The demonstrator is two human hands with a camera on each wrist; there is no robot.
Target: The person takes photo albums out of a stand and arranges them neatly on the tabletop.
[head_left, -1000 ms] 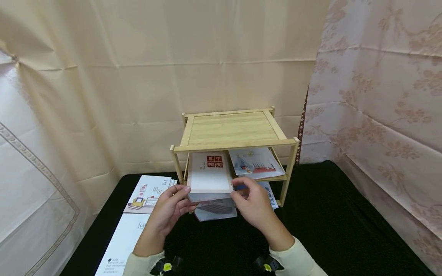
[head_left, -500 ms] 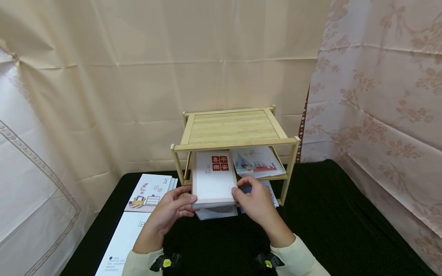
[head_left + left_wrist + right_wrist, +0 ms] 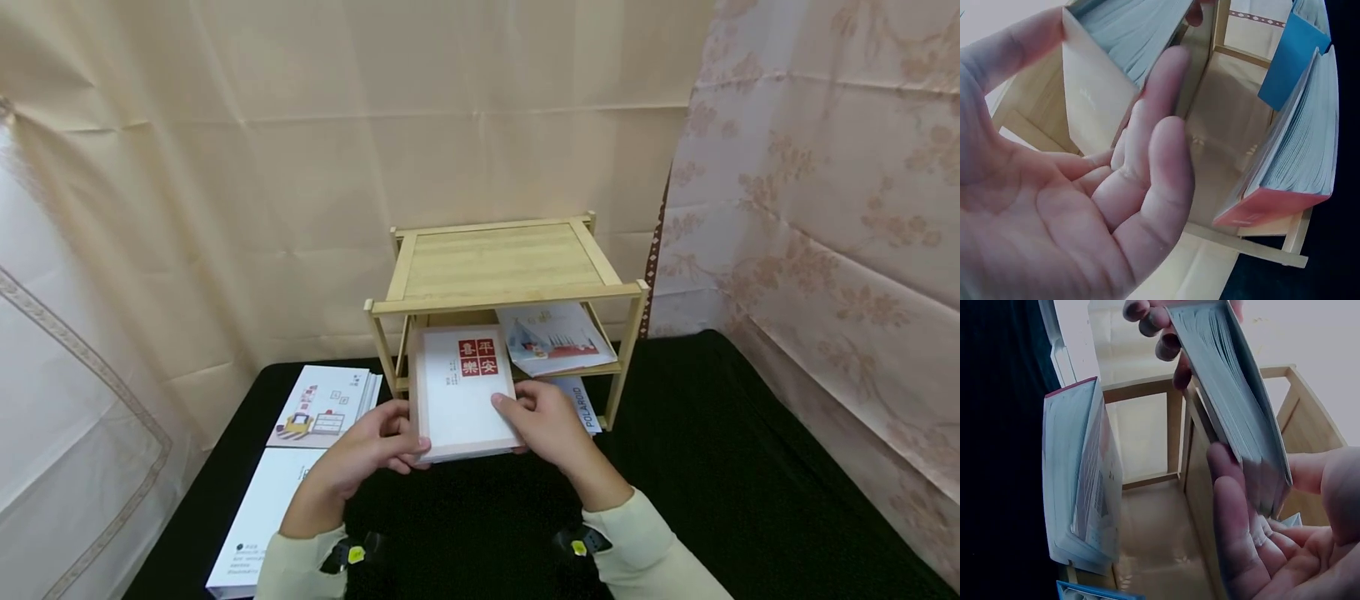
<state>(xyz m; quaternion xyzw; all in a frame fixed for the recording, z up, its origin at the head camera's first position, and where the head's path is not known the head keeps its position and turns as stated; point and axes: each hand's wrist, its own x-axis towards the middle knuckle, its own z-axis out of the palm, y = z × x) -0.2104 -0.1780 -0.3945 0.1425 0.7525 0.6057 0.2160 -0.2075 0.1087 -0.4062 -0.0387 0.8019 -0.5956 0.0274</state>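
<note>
Both hands hold a thick white photo album [image 3: 465, 408] with a red block of characters on its cover. My left hand [image 3: 367, 446] grips its left near corner, thumb on the cover and fingers beneath. On the right edge, my right hand [image 3: 551, 425] has its thumb on top and fingers under it. The album slants in front of a wooden two-tier rack [image 3: 510, 258], its far end near the middle shelf. The right wrist view shows its stacked pages [image 3: 1229, 394] between the two hands. An album with a blue and red drawing [image 3: 558, 337] lies on that shelf.
A blue-covered album marked POLAROID [image 3: 581, 406] lies on the rack's lower level. At the left on the black cloth [image 3: 750, 467] are an album with a yellow vehicle drawing [image 3: 322, 408] and a plain white one [image 3: 262, 517]. Curtains [image 3: 480, 117] hang behind.
The album has been drawn out of the rack toward me and tilted, with both hands still on it. It now covers the grey-pictured item below. The head view has shifted slightly.
</note>
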